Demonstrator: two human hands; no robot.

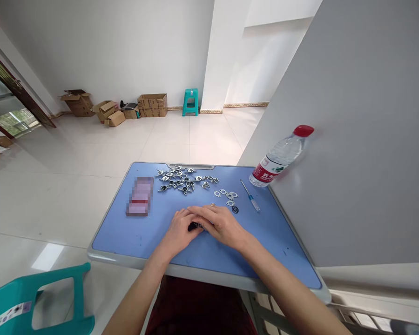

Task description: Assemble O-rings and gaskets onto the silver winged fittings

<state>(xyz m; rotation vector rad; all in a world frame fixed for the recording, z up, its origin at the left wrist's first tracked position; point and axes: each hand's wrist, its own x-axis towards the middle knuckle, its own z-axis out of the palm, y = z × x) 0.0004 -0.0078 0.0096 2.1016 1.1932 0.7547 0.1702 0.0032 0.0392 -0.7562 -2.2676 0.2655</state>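
Observation:
My left hand (180,231) and my right hand (224,225) meet low over the near middle of the blue table. Their fingers close around a small dark part (193,226), mostly hidden, with a bit of metal showing beside it. A small shiny piece (212,204) shows just past my right fingers; whether they touch it I cannot tell. Flat metal gaskets (229,196) and black rubber rings (235,210) lie beyond and to the right. Further back is a spread of small metal fittings (179,183) with dark centres.
A screwdriver (251,197) and a water bottle (273,160) are on the table's right side, near the grey wall. A blurred pinkish object (139,197) lies at left. Teal stools (49,298) and cardboard boxes (152,106) stand on the floor.

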